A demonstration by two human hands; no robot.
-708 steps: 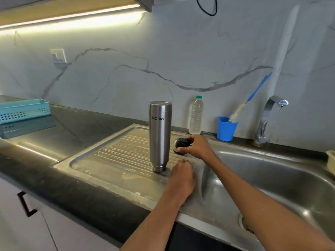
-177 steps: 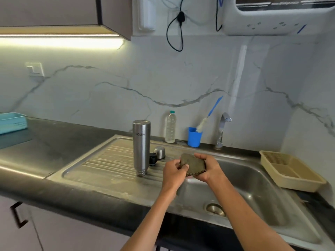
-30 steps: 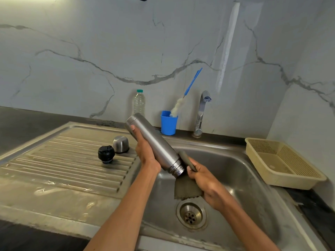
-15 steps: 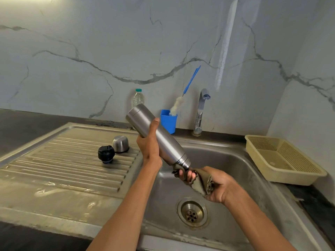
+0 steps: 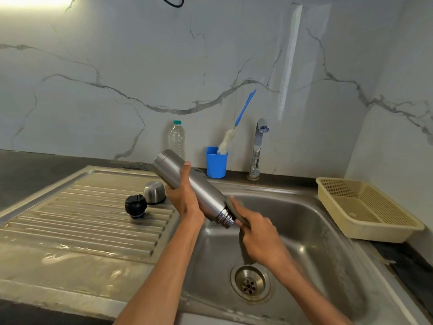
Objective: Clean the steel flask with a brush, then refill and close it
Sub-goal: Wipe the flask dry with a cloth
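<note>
Right hand (image 5: 262, 233) pinches a scouring pad (image 5: 236, 211) against the threaded mouth of the steel flask (image 5: 189, 186); left hand (image 5: 185, 195) wraps its body, tilted over the sink (image 5: 328, 231). Outside scrubbing, I'd say; next needs the brush (image 5: 235, 127).

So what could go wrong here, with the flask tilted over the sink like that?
The left hand alone grips the steel flask, tilted mouth-down over the sink; if it is wet, it might slip and fall in. The right hand rubs a cloth at the threaded neck, so a hard push could jolt it. The black stopper and steel cap lie loose nearby and might get knocked.
</note>
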